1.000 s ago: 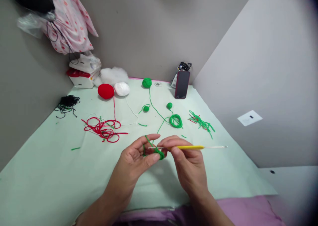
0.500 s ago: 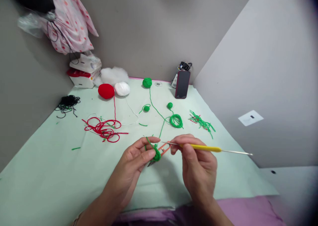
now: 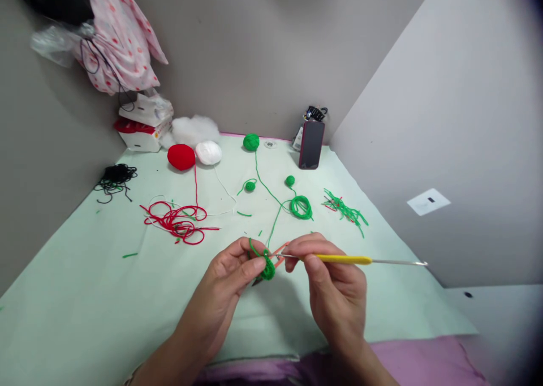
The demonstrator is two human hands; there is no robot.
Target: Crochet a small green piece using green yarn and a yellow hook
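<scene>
Between the thumb and fingers of my left hand (image 3: 231, 275) is a small green crochet piece (image 3: 268, 269), with green yarn running over the index finger. My right hand (image 3: 333, 284) grips a double-ended crochet hook (image 3: 343, 259) with a yellow handle. The hook's left tip meets the top edge of the crochet piece; its other metal end sticks out to the right. Behind the hands lies an orange-handled tool (image 3: 281, 253), perhaps thread snips, partly hidden. A strand leads back from the work to a green yarn ball (image 3: 251, 142).
Red yarn (image 3: 176, 222) lies tangled at left, with red (image 3: 181, 157) and white (image 3: 208, 153) balls behind it. Two small green crocheted balls, a green yarn coil (image 3: 301, 207) and green scraps (image 3: 345, 210) lie beyond my hands. A phone (image 3: 311, 144) stands at the back.
My right hand has moved slightly left and the hook has come down, so its tip now touches the green crochet piece. My left hand has stayed almost in place.
</scene>
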